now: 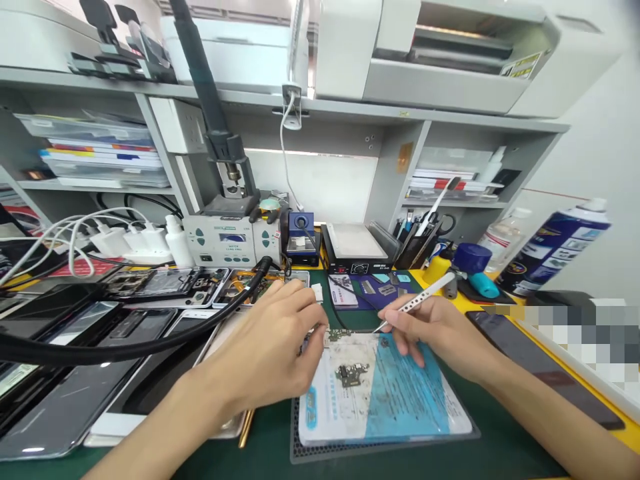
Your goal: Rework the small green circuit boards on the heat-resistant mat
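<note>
Circuit strip (340, 335) lies along the far edge of a blue-and-white pad (330, 423), between a person's two bare hands. The left hand (280, 333) curls in at the strip's left end, thumb and fingers drawn together; whether they pinch the strip cannot be told, as the hand hides its own grip. The right hand (425, 327) grips white tweezers (423, 297), their tip just beside the strip's right end. A second board (353, 375) lies flat nearer the person, and a small dark part (385, 342) sits near the tweezers. If the tip slips, it could scratch the strip or knock off a component; a loose left hold could let the strip slide off the pad. A careless right finger might brush the small part away.
</note>
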The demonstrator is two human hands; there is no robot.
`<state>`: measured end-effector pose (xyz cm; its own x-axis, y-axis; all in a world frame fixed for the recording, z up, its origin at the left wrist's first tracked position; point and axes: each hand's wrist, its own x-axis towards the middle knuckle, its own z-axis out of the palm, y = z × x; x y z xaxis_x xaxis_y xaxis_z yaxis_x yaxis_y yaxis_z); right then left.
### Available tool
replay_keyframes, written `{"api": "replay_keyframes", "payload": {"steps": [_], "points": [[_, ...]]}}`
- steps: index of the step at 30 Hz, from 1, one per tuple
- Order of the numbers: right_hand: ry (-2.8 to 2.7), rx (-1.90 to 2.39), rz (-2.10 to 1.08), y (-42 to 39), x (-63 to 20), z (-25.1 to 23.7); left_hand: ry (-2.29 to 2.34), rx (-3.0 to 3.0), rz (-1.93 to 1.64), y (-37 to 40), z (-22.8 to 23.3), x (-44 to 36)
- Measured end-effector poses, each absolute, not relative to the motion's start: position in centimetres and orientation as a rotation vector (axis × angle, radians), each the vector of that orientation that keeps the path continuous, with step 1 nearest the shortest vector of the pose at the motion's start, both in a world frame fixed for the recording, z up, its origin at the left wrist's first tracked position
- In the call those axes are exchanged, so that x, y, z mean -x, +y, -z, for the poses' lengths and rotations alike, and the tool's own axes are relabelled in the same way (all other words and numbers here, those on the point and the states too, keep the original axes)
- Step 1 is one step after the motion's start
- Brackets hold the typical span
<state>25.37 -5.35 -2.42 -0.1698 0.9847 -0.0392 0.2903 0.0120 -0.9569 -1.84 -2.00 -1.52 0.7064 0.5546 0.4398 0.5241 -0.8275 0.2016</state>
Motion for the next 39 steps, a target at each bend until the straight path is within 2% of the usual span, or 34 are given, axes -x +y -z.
{"api": "replay_keyframes", "payload": {"steps": [10, 20, 26, 39], "points": [[-1.655, 1.255, -1.198, -6.2, -21.1, -0.5, 0.885, -2.873, -0.874, -1.3, 2.0, 1.9], [-1.6, 1.197, -1.026, -5.6, -20.1, 2.8, 0.893, -2.844, -0.916, -0.8, 2.4, 2.2], [-1.47, 1.172, -1.056, -5.7, -21.7, 3.2, 0.89, -2.798, -0.894, -0.7, 1.9, 2.5], [-1.321, 1.2, -1.172, -5.0, -21.4, 2.3, 1.025, -2.782, -0.542, -2.1, 1.4, 2.2]]}}
